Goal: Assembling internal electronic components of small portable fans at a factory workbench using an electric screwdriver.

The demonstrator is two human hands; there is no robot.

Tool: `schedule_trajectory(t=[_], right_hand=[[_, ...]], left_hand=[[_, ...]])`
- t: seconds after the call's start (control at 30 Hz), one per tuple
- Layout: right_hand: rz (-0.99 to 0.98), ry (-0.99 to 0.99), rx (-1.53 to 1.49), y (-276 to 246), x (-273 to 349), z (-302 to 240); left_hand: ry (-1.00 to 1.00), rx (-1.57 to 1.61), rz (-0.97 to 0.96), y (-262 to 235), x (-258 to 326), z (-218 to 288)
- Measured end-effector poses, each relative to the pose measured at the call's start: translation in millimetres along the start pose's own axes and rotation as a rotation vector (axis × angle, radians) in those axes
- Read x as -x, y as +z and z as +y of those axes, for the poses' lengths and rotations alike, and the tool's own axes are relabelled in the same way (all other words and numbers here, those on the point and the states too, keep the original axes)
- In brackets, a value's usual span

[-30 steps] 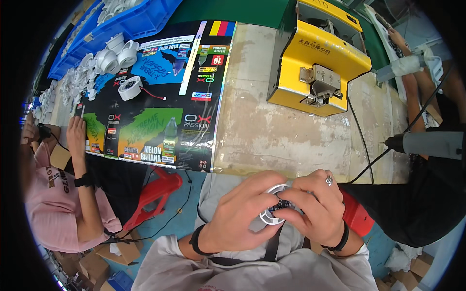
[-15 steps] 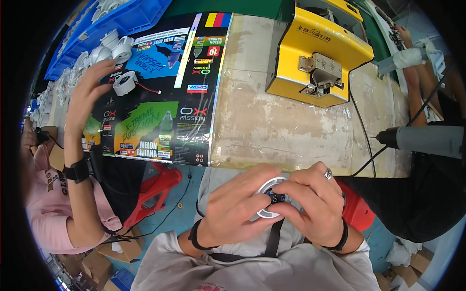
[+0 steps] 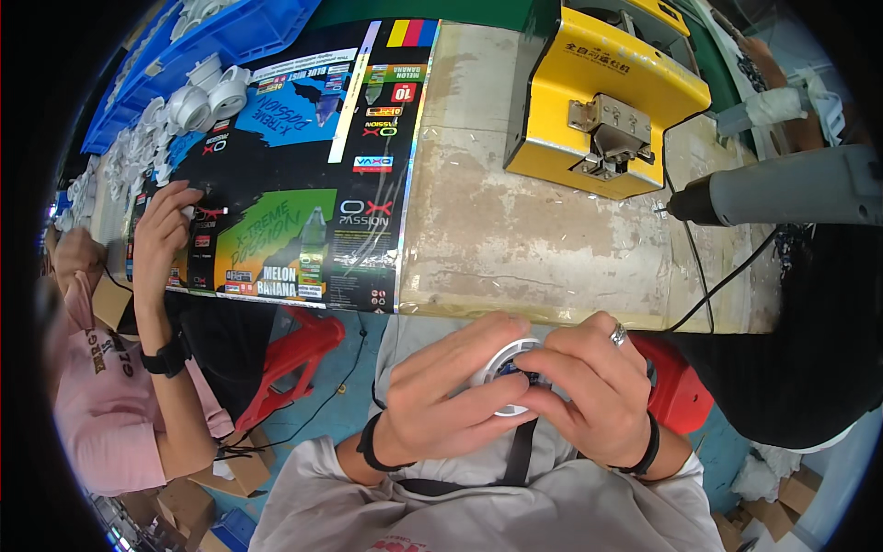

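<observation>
— Worn beige worktop (image 3: 543, 230) fills the middle of the frame, right? What's on it?

— Yes. A printed glossy sheet (image 3: 303, 175) covers its left part, and a yellow machine (image 3: 598, 92) with a metal fixture on its front stands at the upper right. At the far upper left sits a blue bin (image 3: 221, 37) with white round parts (image 3: 207, 92) piled beside it.

— And your hands?

— Both are low in the centre of the frame, below the table's near edge, over my lap. My left hand (image 3: 446, 396) curls around a small white round part (image 3: 506, 373) from the left, fingers bent over it. My right hand (image 3: 589, 386), with a ring on one finger, closes on it from the right, fingertips pinching at a dark bit near its centre. The part sits squeezed between the two palms, mostly hidden; only its upper rim shows.

— Anyone else around?

— A person in pink at the left edge has a hand (image 3: 161, 230) resting on the printed sheet. At the right, a grey power tool (image 3: 782, 189) points toward the yellow machine, its cord trailing down over the table edge.
</observation>
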State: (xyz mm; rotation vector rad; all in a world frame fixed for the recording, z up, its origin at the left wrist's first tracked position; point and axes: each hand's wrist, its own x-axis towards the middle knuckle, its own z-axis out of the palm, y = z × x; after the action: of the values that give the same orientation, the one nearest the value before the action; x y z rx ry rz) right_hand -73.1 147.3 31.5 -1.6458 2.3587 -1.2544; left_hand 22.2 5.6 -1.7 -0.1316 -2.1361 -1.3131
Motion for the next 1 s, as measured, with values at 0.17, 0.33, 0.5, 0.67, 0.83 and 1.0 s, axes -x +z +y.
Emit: schedule_trajectory(t=[0.17, 0.33, 0.5, 0.67, 0.83, 1.0], right_hand=[[-0.036, -0.036, -0.014, 0, 2, 3], [-0.031, -0.058, -0.034, 3, 3, 4], [-0.030, -0.085, -0.024, 4, 3, 7], [-0.024, -0.079, -0.017, 5, 2, 10], [0.245, -0.136, 0.194, -27, 8, 21], [1.154, 0.114, 0.365, -83, -21, 52]], left_hand=[[0.024, 0.011, 0.002, 1, 2, -4], [0.028, 0.027, 0.005, 0, 3, -6], [0.038, 0.034, -0.035, -4, 2, -8], [0.075, 0.010, -0.013, 0, 1, -13], [0.013, 0.008, -0.029, -2, 1, -11], [-0.019, 0.034, -0.011, 2, 2, -20]])
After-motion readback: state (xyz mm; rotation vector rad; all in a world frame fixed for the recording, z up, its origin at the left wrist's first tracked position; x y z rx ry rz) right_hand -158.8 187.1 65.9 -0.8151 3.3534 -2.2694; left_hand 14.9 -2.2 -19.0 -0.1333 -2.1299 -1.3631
